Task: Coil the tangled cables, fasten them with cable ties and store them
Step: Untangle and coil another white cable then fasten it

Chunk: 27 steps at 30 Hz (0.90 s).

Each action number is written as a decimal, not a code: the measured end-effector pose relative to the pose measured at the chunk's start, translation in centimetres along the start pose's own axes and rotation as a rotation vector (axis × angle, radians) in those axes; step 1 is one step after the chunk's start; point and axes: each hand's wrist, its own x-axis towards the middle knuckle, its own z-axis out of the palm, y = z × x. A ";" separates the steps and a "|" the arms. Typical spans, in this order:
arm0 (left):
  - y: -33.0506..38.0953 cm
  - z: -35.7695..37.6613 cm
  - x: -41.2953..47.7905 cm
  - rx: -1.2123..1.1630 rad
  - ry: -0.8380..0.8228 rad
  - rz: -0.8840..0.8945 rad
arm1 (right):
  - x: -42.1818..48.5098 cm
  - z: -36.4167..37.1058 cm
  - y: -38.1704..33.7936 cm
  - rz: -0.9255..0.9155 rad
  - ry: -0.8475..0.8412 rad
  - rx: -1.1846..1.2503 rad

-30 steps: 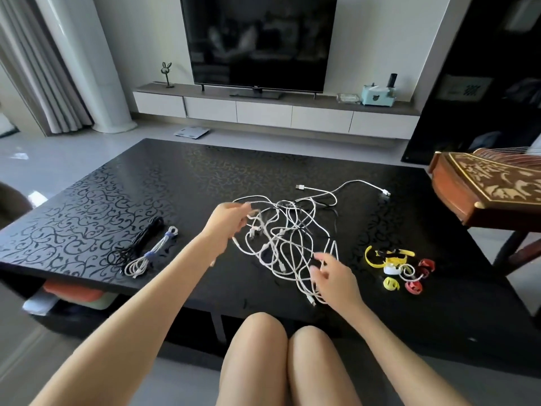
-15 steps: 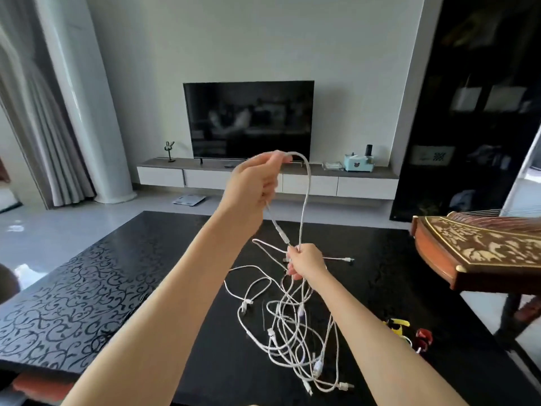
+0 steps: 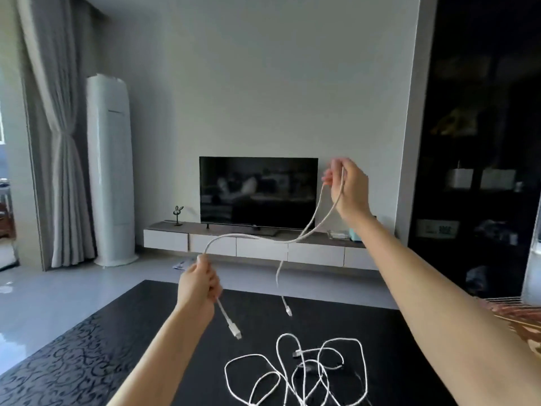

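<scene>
a: where's the cable being handled?
b: one white cable (image 3: pixel 248 236) is up in the air over the far half of the counter (image 3: pixel 87 361), strung between both grips.
a: left grip?
b: the left grip (image 3: pixel 199 288) is a closed fist round the cable close to one end. a short tail with the bigger plug (image 3: pixel 234 331) hangs out below the fist, clear of the counter.
a: and the right?
b: the right grip (image 3: pixel 347 186) is raised higher and further right, fingers curled round the cable where it bends over them. one strand sags down and arches across to the left fist. the other drops free, and its small plug (image 3: pixel 288 311) dangles above the counter without touching.
a: the rest?
b: a loose tangle (image 3: pixel 285 334) of white cables lies on the counter by the near edge, right of the middle, loops overlapping. i can't tell how many are in it.
a: beyond that?
b: a dark tv (image 3: pixel 257 191) on a low cabinet (image 3: pixel 210 244) past the far edge, and a curtain (image 3: pixel 67 171) at the left.
</scene>
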 end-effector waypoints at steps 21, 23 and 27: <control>-2.9 0.4 -6.9 0.136 -0.278 -0.113 | -21.8 -6.8 1.7 0.672 -1.139 0.106; -3.4 0.8 -7.8 0.085 -0.358 -0.192 | -22.4 -6.1 0.2 0.636 -0.884 0.148; -4.2 0.5 -10.1 0.335 -0.497 -0.149 | -23.6 -5.7 -1.7 0.444 -0.550 -0.002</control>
